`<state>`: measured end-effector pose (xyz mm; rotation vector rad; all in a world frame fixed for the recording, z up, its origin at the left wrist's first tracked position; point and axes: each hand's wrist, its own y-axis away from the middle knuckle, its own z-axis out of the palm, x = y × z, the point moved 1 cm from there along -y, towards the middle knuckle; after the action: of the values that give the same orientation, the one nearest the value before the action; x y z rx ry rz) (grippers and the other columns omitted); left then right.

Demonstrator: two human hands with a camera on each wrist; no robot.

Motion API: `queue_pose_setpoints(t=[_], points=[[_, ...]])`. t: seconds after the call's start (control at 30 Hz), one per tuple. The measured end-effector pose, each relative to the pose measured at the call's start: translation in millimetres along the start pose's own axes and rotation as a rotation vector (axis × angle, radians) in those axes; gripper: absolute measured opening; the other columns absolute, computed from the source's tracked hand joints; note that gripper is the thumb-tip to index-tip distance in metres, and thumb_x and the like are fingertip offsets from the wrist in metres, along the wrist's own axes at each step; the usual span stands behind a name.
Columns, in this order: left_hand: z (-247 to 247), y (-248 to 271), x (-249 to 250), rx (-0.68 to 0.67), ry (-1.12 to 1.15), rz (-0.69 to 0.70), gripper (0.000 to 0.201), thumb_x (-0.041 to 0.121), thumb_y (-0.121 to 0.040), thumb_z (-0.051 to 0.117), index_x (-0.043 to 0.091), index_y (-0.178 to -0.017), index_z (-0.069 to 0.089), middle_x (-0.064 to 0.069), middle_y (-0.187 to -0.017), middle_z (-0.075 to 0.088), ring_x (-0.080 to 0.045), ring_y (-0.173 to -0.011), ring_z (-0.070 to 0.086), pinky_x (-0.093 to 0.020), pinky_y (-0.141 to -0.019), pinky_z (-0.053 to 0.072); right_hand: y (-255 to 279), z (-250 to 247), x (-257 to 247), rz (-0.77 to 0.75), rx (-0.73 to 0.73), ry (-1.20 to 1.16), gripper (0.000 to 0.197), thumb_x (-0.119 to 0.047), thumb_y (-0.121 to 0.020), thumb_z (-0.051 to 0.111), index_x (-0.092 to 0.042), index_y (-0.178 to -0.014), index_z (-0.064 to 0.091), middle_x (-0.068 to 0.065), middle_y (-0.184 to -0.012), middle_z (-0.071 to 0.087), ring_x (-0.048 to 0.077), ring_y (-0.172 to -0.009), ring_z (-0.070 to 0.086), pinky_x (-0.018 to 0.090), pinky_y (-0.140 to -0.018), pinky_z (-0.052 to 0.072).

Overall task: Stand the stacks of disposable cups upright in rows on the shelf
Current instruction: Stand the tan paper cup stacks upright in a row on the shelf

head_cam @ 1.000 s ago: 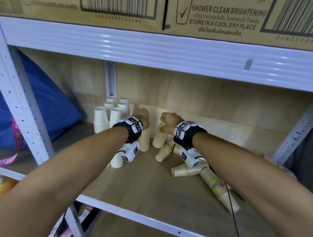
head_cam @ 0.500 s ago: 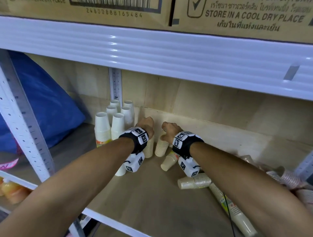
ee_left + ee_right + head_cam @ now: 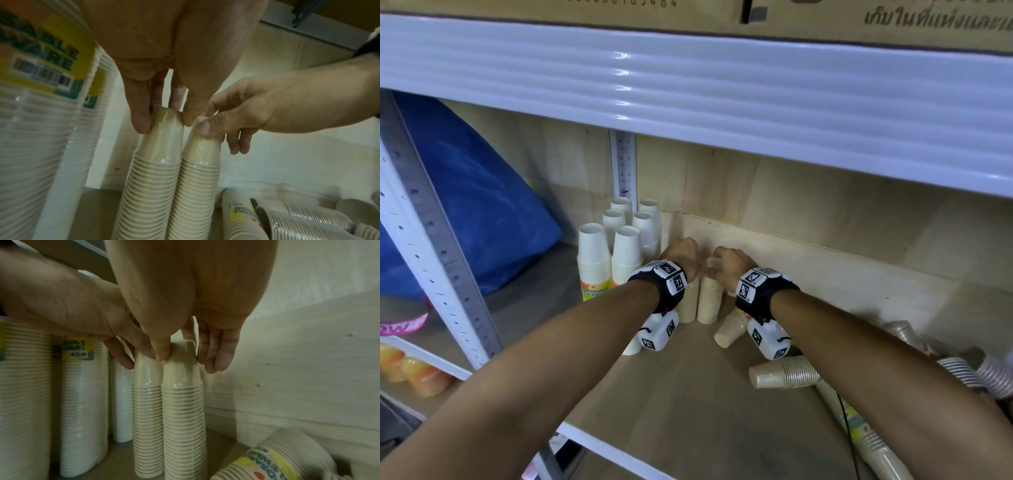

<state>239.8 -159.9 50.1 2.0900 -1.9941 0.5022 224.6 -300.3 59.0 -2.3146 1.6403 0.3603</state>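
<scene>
We note left hand (image 3: 156, 104) pinching one beige stack (image 3: 152, 186), right hand (image 3: 242, 112) pinching its twin (image 3: 195, 191) at 3 o'clock, touching. We advise seating both bases flat before releasing.

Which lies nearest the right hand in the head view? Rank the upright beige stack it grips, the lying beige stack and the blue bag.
1. Upright beige stack: pinched at its top by the right hand.
2. Lying beige stack: beside the right forearm.
3. Blue bag: far left.
</scene>
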Motion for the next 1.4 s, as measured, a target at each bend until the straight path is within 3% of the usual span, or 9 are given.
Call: queue_pose_setpoints(t=[0.23, 0.37, 0.53, 0.73, 0.9, 1.0, 1.1, 1.2, 1.4], points=[[-1.7, 1.8, 3.4, 0.002, -0.003, 0.029, 0.018, 0.009, -0.089, 0.059, 0.012, -0.105, 0.067, -0.007, -0.109, 0.065, -0.023, -0.094, 0.065, -0.031, -0.072, 0.055, -2.8, -0.8, -3.7, -0.036, -0.034, 0.035, 0.029, -0.019, -0.084, 0.060, -0.020, -0.112, 0.060, 0.002, -0.114, 0.065, 0.024, -0.100, 0.062, 0.026, -0.071, 0.040], [-3.9, 6.4, 1.4, 0.047, 0.027, -0.035, 0.030, 0.015, -0.086, 0.062, 0.013, -0.116, 0.062, -0.007, -0.115, 0.062, -0.026, -0.102, 0.063, -0.033, -0.080, 0.055, -3.5, -5.1, -3.2, -0.009, -0.010, 0.041, 0.032, -0.030, -0.085, 0.063, -0.023, -0.116, 0.059, -0.004, -0.108, 0.061, 0.018, -0.090, 0.056, 0.026, -0.071, 0.040], [-5.6, 7.7, 2.5, 0.019, 0.035, -0.041, 0.023, 0.011, -0.089, 0.059, 0.009, -0.112, 0.063, -0.007, -0.114, 0.064, -0.023, -0.097, 0.064, -0.028, -0.070, 0.050, -5.4, -2.8, -4.4, -0.020, -0.011, 0.050, 0.021, -0.020, -0.086, 0.060, -0.020, -0.106, 0.064, 0.003, -0.112, 0.065, 0.024, -0.101, 0.062, 0.025, -0.071, 0.042], [-5.3, 12.2, 8.4, 0.047, 0.091, -0.042, 0.034, 0.015, -0.084, 0.064, 0.012, -0.118, 0.062, -0.008, -0.119, 0.061, -0.025, -0.105, 0.061, -0.031, -0.081, 0.053, -4.6, -6.4, -4.0, 0.020, 0.002, 0.002, 0.042, -0.027, -0.084, 0.064, -0.021, -0.125, 0.058, 0.000, -0.119, 0.063, 0.024, -0.107, 0.060, 0.025, -0.078, 0.045], [-7.0, 12.5, 8.2, 0.051, 0.104, -0.066, 0.030, 0.008, -0.086, 0.059, 0.011, -0.115, 0.063, -0.009, -0.120, 0.062, -0.026, -0.105, 0.062, -0.029, -0.075, 0.049, -5.0, -6.7, -2.4, 0.036, 0.004, 0.000, 0.024, -0.028, -0.085, 0.062, -0.017, -0.106, 0.064, 0.005, -0.108, 0.065, 0.027, -0.101, 0.062, 0.028, -0.076, 0.048], [-7.7, 13.9, 11.6, 0.044, 0.128, -0.046, 0.029, 0.005, -0.086, 0.059, 0.010, -0.115, 0.065, -0.009, -0.119, 0.063, -0.025, -0.106, 0.062, -0.029, -0.080, 0.052, -4.6, -6.7, -3.8, 0.007, -0.024, -0.018, 0.030, -0.019, -0.085, 0.058, -0.017, -0.114, 0.065, 0.007, -0.115, 0.064, 0.028, -0.102, 0.061, 0.027, -0.077, 0.048], [-8.4, 16.6, 13.1, 0.052, 0.151, -0.060, 0.031, 0.010, -0.086, 0.061, 0.010, -0.117, 0.062, -0.009, -0.118, 0.061, -0.026, -0.105, 0.061, -0.032, -0.084, 0.053, -4.3, -8.3, -4.9, 0.025, 0.014, -0.031, 0.034, -0.024, -0.085, 0.062, -0.017, -0.118, 0.062, 0.008, -0.119, 0.063, 0.028, -0.105, 0.061, 0.030, -0.084, 0.051], [-8.2, 16.0, 11.5, 0.061, 0.137, -0.083, 0.031, 0.011, -0.087, 0.060, 0.011, -0.118, 0.060, -0.010, -0.120, 0.059, -0.027, -0.106, 0.061, -0.033, -0.084, 0.053, -4.8, -7.8, -2.9, 0.080, 0.049, -0.026, 0.034, -0.031, -0.084, 0.065, -0.014, -0.112, 0.064, 0.007, -0.112, 0.064, 0.028, -0.101, 0.061, 0.031, -0.082, 0.051], [-8.3, 17.6, 14.7, 0.026, 0.125, -0.028, 0.029, 0.007, -0.087, 0.061, 0.008, -0.115, 0.065, -0.009, -0.119, 0.063, -0.026, -0.105, 0.062, -0.032, -0.085, 0.054, -4.4, -8.2, -3.6, 0.041, 0.017, -0.042, 0.029, -0.027, -0.085, 0.056, -0.015, -0.109, 0.067, 0.009, -0.113, 0.066, 0.029, -0.099, 0.062, 0.029, -0.078, 0.051]])
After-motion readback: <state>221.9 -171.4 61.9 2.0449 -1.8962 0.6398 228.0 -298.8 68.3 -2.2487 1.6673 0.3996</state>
